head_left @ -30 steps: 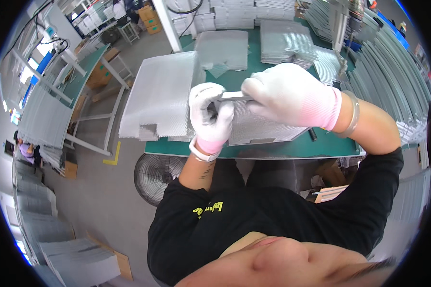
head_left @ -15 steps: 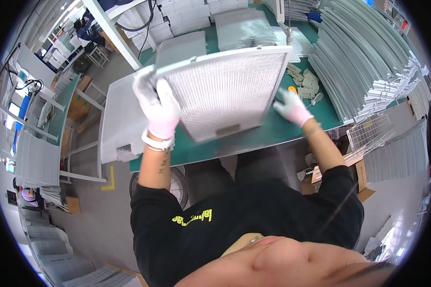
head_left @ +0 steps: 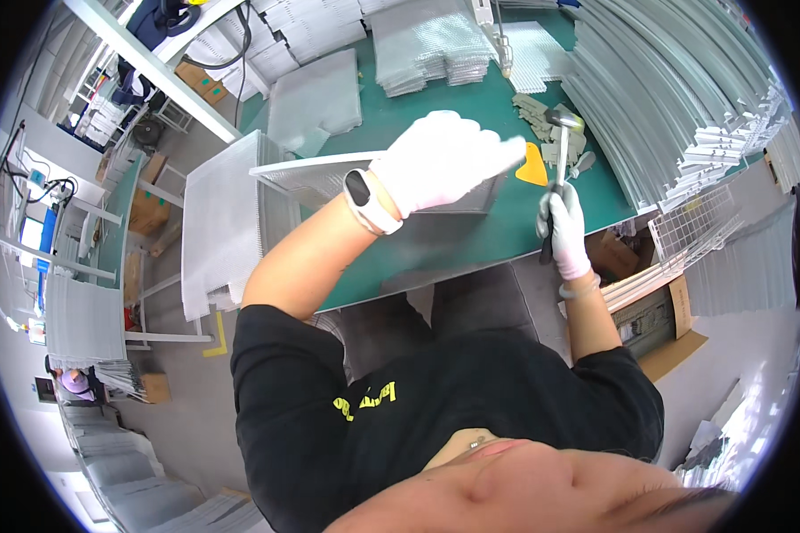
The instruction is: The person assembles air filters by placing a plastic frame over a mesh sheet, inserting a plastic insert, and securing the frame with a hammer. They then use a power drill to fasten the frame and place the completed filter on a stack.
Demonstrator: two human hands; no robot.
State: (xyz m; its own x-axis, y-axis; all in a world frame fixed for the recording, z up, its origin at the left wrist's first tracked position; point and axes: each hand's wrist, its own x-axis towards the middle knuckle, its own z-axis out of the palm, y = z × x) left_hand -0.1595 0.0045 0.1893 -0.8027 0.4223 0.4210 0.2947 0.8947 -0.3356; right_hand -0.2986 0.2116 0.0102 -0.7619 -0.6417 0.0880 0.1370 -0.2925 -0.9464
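Observation:
My gloved left hand [head_left: 440,162] is closed over the upper right part of a metal-framed mesh panel [head_left: 316,180], which stands tilted on the green table. The hand hides much of the panel, and its gripping fingertips are largely out of sight. A hammer [head_left: 562,160] with a metal shaft and dark handle is upright in my gloved right hand [head_left: 564,231], its fingers wrapped round the handle. The hammer head is raised above some small grey-beige plastic pieces [head_left: 533,114]. Beside it lies a flat yellow piece [head_left: 532,166].
Stacked mesh sheets stand at the left [head_left: 218,231] and at the back [head_left: 427,49]. A tall stack of framed panels [head_left: 636,115] rises at the right. A white wire basket [head_left: 693,231] and an open cardboard box [head_left: 676,329] are beyond the table's right edge. A white post [head_left: 160,71] stands back left.
My right hand has picked up the hammer and raised it upright. My left hand has moved right along the panel, which now leans lower and farther left.

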